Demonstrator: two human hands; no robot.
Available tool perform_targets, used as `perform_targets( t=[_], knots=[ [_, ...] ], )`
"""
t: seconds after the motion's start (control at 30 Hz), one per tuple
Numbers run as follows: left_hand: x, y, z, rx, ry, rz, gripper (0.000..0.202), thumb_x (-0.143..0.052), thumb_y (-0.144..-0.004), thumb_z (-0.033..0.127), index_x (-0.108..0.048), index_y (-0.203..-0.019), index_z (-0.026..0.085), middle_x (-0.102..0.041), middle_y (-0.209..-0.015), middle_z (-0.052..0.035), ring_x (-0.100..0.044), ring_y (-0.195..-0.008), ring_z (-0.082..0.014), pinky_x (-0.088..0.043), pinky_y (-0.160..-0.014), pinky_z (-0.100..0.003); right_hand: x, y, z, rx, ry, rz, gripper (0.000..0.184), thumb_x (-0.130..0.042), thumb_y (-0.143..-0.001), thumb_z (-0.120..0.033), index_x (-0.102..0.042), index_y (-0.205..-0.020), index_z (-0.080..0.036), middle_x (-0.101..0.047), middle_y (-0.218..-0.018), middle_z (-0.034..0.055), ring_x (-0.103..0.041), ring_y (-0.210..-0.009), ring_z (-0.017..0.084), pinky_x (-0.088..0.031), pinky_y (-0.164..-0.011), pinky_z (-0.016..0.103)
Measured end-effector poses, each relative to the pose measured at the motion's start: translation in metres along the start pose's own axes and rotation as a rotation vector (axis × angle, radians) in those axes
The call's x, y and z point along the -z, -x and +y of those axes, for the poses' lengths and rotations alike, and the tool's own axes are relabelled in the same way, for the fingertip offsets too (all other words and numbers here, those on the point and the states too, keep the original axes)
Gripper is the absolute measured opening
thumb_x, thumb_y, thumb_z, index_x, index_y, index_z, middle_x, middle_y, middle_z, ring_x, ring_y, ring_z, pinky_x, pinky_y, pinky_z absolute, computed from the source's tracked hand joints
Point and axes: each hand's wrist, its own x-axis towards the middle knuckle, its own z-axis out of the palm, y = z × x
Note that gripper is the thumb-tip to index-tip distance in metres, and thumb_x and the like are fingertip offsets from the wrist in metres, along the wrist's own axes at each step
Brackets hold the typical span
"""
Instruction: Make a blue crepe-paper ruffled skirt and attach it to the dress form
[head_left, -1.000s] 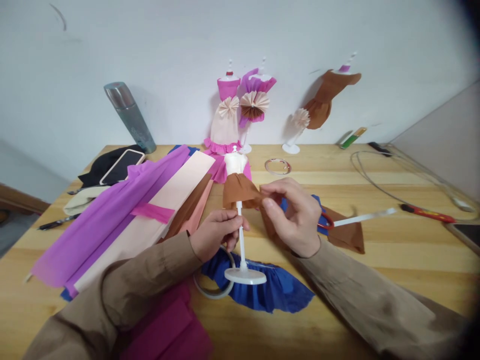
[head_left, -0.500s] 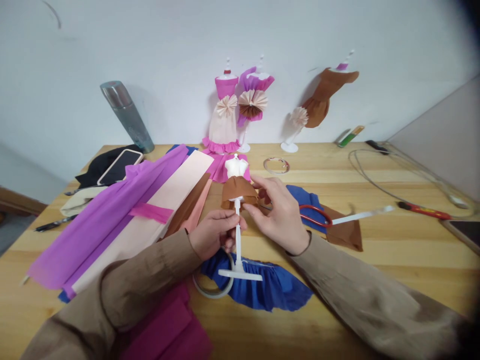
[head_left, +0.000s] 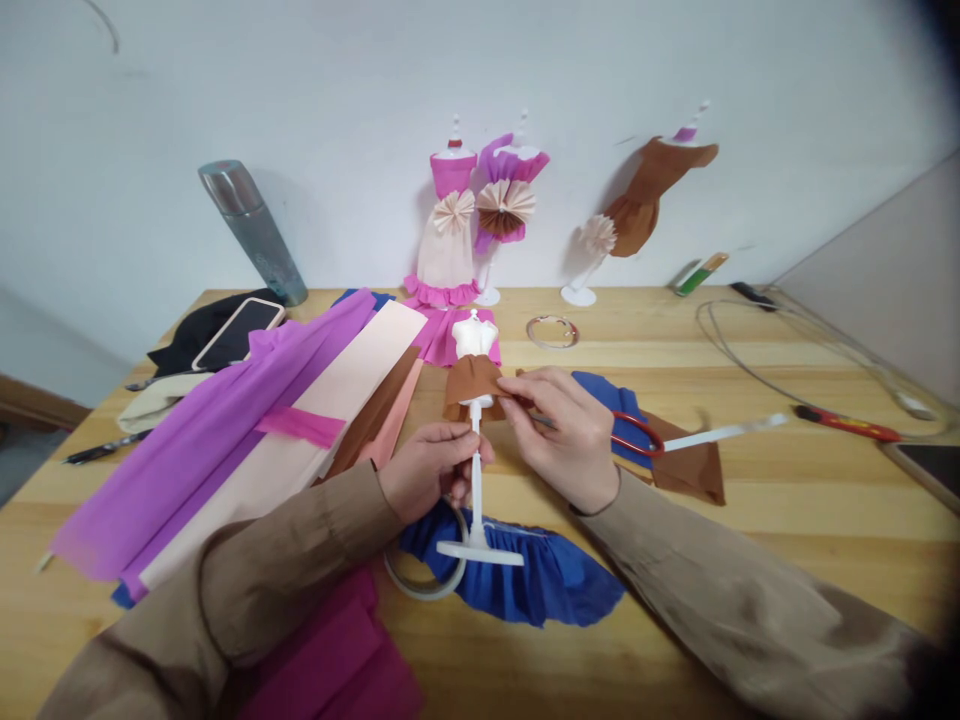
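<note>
A small white mannequin [head_left: 474, 335] on a thin pole stands over a round base [head_left: 480, 551]. My left hand [head_left: 427, 470] is closed round the pole. A brown crepe-paper skirt [head_left: 471, 381] wraps the mannequin's waist. My right hand [head_left: 564, 438] pinches the skirt's right edge with thumb and fingers. Under the base lies a ruffled blue paper piece [head_left: 551, 585] and a roll of clear tape [head_left: 421, 583].
Purple, peach and brown paper sheets [head_left: 247, 430] lie at left, magenta paper [head_left: 337, 660] near me. Red-handled scissors [head_left: 675, 438] lie on brown paper at right. Three dressed mannequins [head_left: 480, 215] stand by the wall, with a metal flask [head_left: 251, 230], a phone [head_left: 238, 333], cables [head_left: 810, 350] and a red tool [head_left: 847, 424].
My right hand moved in from the loose brown strip to the mannequin's waist, pressing the skirt closer round it. The stand tilted slightly. My left hand kept its grip.
</note>
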Motion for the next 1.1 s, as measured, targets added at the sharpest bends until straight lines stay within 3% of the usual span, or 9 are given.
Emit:
perform_targets(
  t=[0.23, 0.43, 0.57, 0.7, 0.8, 1.1],
  knots=[
    [-0.002, 0.002, 0.001, -0.001, 0.004, 0.003, 0.034, -0.073, -0.067, 0.043, -0.06, -0.068, 0.011, -0.047, -0.046, 0.0046, -0.04, -0.033, -0.0048, -0.033, -0.033, -0.017, 0.003, 0.001, 0.001, 0.056, 0.048, 0.001, 0.021, -0.06, -0.08, -0.008, -0.068, -0.095, -0.021, -0.065, -0.08, 0.0078, -0.061, -0.074, 0.02, -0.053, -0.064, 0.034],
    [-0.001, 0.0, 0.001, 0.001, 0.038, -0.023, 0.032, -0.071, -0.069, 0.042, -0.059, -0.068, 0.012, -0.047, -0.045, 0.0042, -0.038, -0.032, -0.0054, -0.032, -0.032, -0.017, 0.005, -0.005, -0.004, -0.135, -0.043, 0.004, 0.019, -0.059, -0.081, -0.01, -0.066, -0.095, -0.02, -0.062, -0.071, 0.0013, -0.057, -0.061, 0.014, -0.049, -0.057, 0.029],
    [0.001, -0.002, 0.001, 0.017, 0.041, -0.05, 0.032, -0.07, -0.071, 0.041, -0.059, -0.069, 0.012, -0.048, -0.046, 0.0037, -0.038, -0.033, -0.0056, -0.032, -0.033, -0.018, 0.004, -0.005, -0.001, -0.14, -0.028, 0.006, 0.028, -0.057, -0.081, -0.01, -0.063, -0.106, -0.021, -0.06, -0.07, -0.0011, -0.054, -0.057, 0.013, -0.048, -0.056, 0.028],
    [0.002, -0.003, 0.0, 0.029, 0.034, -0.081, 0.034, -0.071, -0.071, 0.043, -0.058, -0.069, 0.012, -0.048, -0.046, 0.0032, -0.039, -0.034, -0.0061, -0.033, -0.035, -0.019, 0.007, -0.006, 0.001, -0.072, -0.052, -0.095, 0.044, -0.058, -0.08, -0.013, -0.054, -0.124, -0.021, -0.062, -0.081, 0.0029, -0.058, -0.068, 0.016, -0.049, -0.059, 0.03],
    [0.003, -0.003, 0.001, 0.026, 0.033, -0.1, 0.037, -0.073, -0.068, 0.046, -0.057, -0.069, 0.012, -0.048, -0.046, 0.0032, -0.04, -0.034, -0.0064, -0.033, -0.034, -0.019, 0.013, -0.007, 0.001, -0.064, -0.112, -0.098, 0.051, -0.06, -0.077, -0.014, -0.051, -0.127, -0.02, -0.061, -0.086, 0.0039, -0.058, -0.069, 0.016, -0.049, -0.059, 0.03],
    [0.006, -0.001, 0.011, -0.008, 0.022, -0.19, 0.036, -0.069, -0.072, 0.045, -0.053, -0.067, 0.013, -0.046, -0.047, 0.0032, -0.037, -0.035, -0.0053, -0.027, -0.035, -0.018, 0.026, -0.021, 0.007, -0.451, -0.335, 0.068, 0.029, -0.06, -0.079, -0.013, -0.064, -0.107, -0.019, -0.059, -0.074, -0.0007, -0.052, -0.057, 0.011, -0.043, -0.053, 0.027]
  ],
)
